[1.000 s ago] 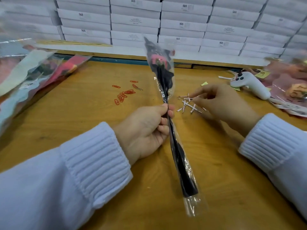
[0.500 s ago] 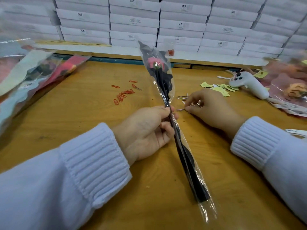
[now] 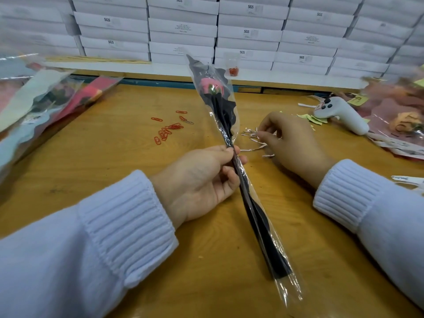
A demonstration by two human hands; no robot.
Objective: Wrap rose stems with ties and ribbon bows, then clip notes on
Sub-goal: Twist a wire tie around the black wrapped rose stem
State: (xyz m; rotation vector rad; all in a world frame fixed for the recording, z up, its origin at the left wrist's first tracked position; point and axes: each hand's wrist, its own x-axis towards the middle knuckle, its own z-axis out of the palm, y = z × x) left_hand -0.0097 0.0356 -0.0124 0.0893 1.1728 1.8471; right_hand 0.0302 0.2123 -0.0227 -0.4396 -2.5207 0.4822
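A wrapped rose (image 3: 212,86) with a pink bloom sits in a black and clear plastic sleeve. Its sleeve runs down towards me over the wooden table (image 3: 110,157). My left hand (image 3: 202,182) grips the gathered sleeve at the stem, just below the bloom, and holds the rose tilted up. My right hand (image 3: 291,143) is over a small scatter of silver twist ties (image 3: 253,140), fingers curled and pinching at one tie. Whether the tie is lifted off the table I cannot tell.
Red paper clips (image 3: 168,130) lie left of the rose. A white glue gun (image 3: 341,114) and yellow notes (image 3: 314,118) sit at the right. Wrapped flowers are piled at the left (image 3: 41,104) and right (image 3: 399,120) edges. Stacked white boxes (image 3: 247,33) line the back.
My right hand has shifted a little to the right over the twist ties and its fingers now pinch at one. My left hand keeps its hold on the stem.
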